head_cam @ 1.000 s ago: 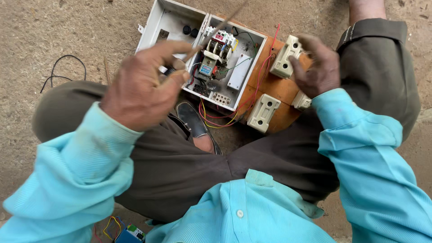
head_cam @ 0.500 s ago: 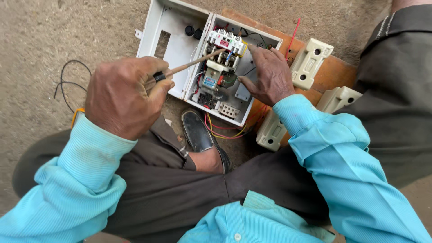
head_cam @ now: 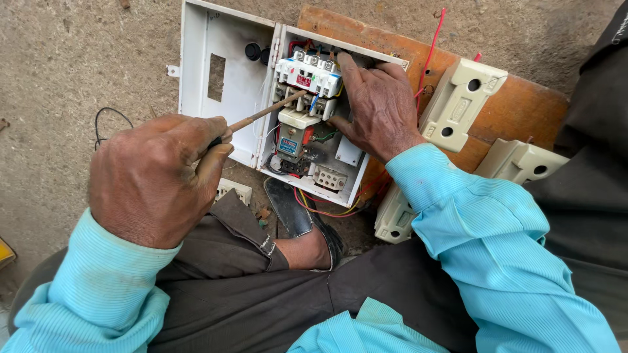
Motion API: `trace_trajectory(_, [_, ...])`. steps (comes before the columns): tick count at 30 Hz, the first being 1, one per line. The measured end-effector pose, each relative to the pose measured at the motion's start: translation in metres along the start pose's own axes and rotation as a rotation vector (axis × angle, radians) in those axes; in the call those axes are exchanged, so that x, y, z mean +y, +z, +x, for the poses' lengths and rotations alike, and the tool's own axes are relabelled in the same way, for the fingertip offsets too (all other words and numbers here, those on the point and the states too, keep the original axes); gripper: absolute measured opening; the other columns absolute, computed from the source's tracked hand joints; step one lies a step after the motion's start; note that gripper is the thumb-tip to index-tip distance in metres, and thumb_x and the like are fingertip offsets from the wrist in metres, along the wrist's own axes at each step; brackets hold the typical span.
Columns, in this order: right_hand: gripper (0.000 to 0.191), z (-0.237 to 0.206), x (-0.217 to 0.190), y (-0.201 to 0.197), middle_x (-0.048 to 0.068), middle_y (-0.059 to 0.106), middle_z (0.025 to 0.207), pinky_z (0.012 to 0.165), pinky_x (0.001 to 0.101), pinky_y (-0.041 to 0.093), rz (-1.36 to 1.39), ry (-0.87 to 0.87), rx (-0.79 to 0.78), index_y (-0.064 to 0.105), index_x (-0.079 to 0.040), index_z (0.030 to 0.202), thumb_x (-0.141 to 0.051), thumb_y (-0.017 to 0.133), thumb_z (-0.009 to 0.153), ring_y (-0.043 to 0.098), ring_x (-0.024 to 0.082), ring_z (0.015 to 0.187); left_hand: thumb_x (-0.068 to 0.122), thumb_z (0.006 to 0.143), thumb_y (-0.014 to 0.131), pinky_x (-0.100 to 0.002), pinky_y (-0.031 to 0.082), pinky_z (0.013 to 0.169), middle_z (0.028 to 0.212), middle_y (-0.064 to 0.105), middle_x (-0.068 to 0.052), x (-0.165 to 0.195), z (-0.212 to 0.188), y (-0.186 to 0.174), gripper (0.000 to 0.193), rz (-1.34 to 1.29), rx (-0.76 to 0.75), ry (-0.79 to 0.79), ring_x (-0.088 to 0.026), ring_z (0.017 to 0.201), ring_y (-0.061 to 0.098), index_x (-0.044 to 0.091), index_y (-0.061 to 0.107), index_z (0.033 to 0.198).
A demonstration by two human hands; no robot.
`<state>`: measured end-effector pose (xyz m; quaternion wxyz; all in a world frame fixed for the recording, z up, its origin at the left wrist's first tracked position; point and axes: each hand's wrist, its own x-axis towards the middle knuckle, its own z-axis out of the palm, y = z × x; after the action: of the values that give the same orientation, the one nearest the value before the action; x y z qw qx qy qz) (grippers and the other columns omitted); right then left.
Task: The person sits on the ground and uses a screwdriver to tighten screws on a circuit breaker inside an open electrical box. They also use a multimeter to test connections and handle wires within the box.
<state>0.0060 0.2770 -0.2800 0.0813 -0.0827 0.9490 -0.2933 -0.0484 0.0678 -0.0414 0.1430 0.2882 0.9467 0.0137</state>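
Note:
A white metal electrical box [head_cam: 226, 85] lies open on the ground, its lid swung to the left. Inside sits a white contactor block [head_cam: 307, 75] with a smaller relay below it and coloured wires. My left hand [head_cam: 157, 180] grips a screwdriver [head_cam: 265, 112] whose rusty shaft points right, its tip at the contactor's left side. My right hand [head_cam: 376, 104] rests inside the box, fingers on the contactor's right side and top.
An orange wooden board [head_cam: 510, 98] under the box carries cream fuse holders [head_cam: 461, 104]. Red wires [head_cam: 432, 46] rise from the board. A black wire loop [head_cam: 108, 121] lies on the rough concrete at left. My crossed legs and a dark sandal [head_cam: 294, 209] lie below the box.
My right hand left the fuse holder on the board and settled inside the box on the contactor. My left hand swung the screwdriver down so its tip meets the contactor. The view moved closer.

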Motion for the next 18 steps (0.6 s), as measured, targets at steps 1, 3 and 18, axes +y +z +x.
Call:
trace_trajectory(1, [0.105, 0.000, 0.001, 0.000, 0.015, 0.072, 0.095, 0.100, 0.0452, 0.042, 0.000, -0.023, 0.027, 0.039, 0.001, 0.149, -0.046, 0.094, 0.072, 0.070, 0.033, 0.090, 0.015, 0.090, 0.084, -0.038, 0.054, 0.049, 0.086, 0.077, -0.015, 0.002, 0.003, -0.002, 0.019, 0.011, -0.007, 0.009, -0.026, 0.062, 0.071, 0.004, 0.080, 0.104])
trace_trajectory(3, [0.109, 0.000, 0.001, 0.001, 0.015, 0.072, 0.097, 0.097, 0.0445, 0.042, -0.001, -0.069, 0.083, 0.037, 0.002, 0.148, -0.046, 0.094, 0.069, 0.070, 0.032, 0.089, 0.015, 0.090, 0.084, -0.038, 0.053, 0.045, 0.082, 0.077, -0.015, 0.004, 0.010, -0.006, 0.018, 0.040, -0.063, -0.007, -0.026, 0.058, 0.070, 0.004, 0.081, 0.103])
trace_trajectory(18, [0.109, 0.004, -0.003, 0.004, 0.014, 0.072, 0.093, 0.092, 0.0395, 0.045, -0.056, -0.061, 0.096, 0.041, 0.005, 0.146, -0.054, 0.090, 0.069, 0.071, 0.028, 0.087, 0.027, 0.089, 0.082, -0.048, 0.056, 0.056, 0.080, 0.073, -0.014, 0.023, 0.057, -0.016, 0.019, 0.278, -0.318, 0.006, -0.034, 0.063, 0.070, 0.013, 0.082, 0.102])
